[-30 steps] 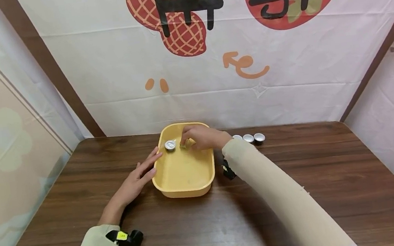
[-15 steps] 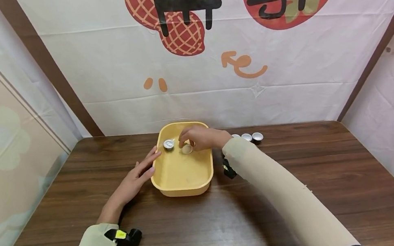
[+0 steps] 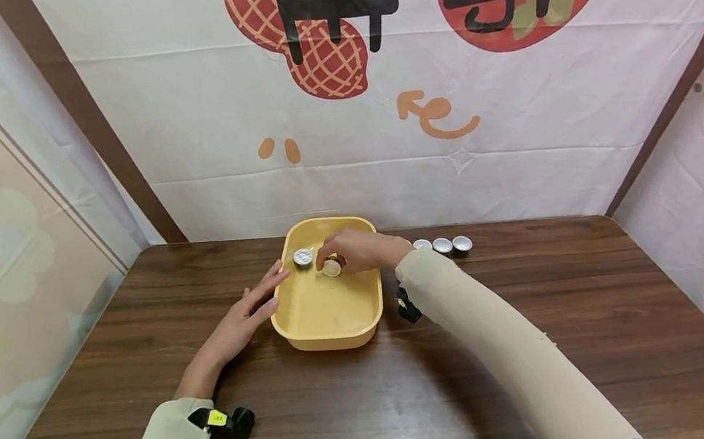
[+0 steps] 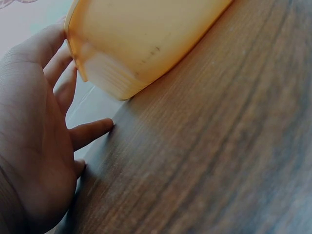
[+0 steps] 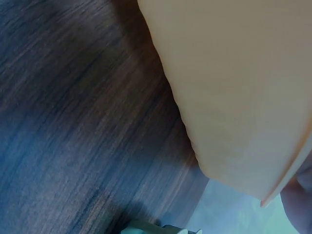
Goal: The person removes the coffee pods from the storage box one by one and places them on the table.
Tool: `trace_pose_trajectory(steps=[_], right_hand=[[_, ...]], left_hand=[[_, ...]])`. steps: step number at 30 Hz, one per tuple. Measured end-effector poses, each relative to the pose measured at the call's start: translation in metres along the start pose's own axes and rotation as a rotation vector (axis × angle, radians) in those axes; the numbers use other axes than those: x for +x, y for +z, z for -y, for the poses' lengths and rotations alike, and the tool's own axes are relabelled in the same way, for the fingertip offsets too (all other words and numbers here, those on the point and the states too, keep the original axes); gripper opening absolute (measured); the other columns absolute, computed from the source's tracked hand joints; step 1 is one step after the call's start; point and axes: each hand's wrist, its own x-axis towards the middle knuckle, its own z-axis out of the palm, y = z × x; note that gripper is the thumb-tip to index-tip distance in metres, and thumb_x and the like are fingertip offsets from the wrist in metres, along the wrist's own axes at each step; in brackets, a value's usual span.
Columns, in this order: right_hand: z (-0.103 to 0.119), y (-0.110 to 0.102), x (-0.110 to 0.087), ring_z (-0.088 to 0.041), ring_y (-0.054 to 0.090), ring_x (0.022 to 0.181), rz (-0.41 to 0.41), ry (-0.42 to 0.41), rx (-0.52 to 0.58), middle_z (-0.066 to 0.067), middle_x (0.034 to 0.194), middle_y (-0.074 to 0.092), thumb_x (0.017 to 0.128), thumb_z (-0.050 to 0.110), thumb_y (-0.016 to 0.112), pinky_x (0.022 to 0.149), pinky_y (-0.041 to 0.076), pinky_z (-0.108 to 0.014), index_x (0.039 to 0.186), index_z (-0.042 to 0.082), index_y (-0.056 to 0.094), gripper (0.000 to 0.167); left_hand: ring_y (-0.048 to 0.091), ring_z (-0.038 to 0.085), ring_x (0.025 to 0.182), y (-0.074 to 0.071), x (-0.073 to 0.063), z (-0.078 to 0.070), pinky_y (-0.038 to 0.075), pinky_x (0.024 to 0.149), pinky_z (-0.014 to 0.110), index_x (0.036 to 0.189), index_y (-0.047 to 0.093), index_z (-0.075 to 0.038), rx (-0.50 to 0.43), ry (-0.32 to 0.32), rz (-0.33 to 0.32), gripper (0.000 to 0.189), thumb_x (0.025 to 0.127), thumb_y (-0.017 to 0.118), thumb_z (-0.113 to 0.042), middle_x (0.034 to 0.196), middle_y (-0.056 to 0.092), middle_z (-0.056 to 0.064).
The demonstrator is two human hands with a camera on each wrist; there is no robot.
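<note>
In the head view a yellow plastic bin (image 3: pixel 327 312) stands on the table. My right hand (image 3: pixel 359 250) reaches into it, fingers curled, pinching a small round cup (image 3: pixel 332 268) with a pale cream face toward me. The palm side of this hand is hidden. Left of it, on the bin's floor, sits a small foil-topped cup (image 3: pixel 303 258) with a silver wrinkled lid. My left hand (image 3: pixel 243 326) lies along the bin's left side, fingers straight and fingertips on the rim. The left wrist view shows that hand (image 4: pixel 34 126) with its fingers spread at the bin wall (image 4: pixel 146 39).
Behind my right forearm, 3 small silver-topped cups (image 3: pixel 442 246) stand in a row on the wooden table (image 3: pixel 567 310). A printed cloth backdrop (image 3: pixel 348 190) rises at the table's far edge, with more cloth at both sides.
The pale face of the cup in my right hand has come into view below the fingers. The right hand has shifted slightly left and toward me. My left hand stays put.
</note>
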Motion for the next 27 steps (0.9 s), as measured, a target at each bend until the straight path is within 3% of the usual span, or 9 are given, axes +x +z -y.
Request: trace_pose_trajectory(steps=[12,27], right_hand=[[-0.0018,0.0034,0.0014,-0.013,0.063,0.088,-0.003,-0.020,-0.088,-0.001,0.107,0.076,0.090,-0.001,0.073,0.081,0.052,-0.027,0.114,0.014,0.079,0.028],[-0.0028,0.0024,0.0037,-0.011,0.060,0.084,-0.036,-0.027,-0.045,0.000,0.102,0.075,0.093,0.002,0.074,0.079,0.050,-0.023,0.109,0.013,0.078,0.020]], left_hand=[[0.008,0.039,0.162,0.0015,-0.0002,-0.0005,-0.012,0.120,0.077,0.162,0.042,-0.013,-0.004,0.001,0.002,0.050,0.112,0.048,-0.019,0.177,0.016,0.004],[0.009,0.040,0.162,0.0005,-0.0019,0.0006,-0.012,0.120,0.077,0.162,0.042,-0.014,-0.006,-0.006,-0.006,0.050,0.112,0.048,-0.021,0.177,0.016,0.003]])
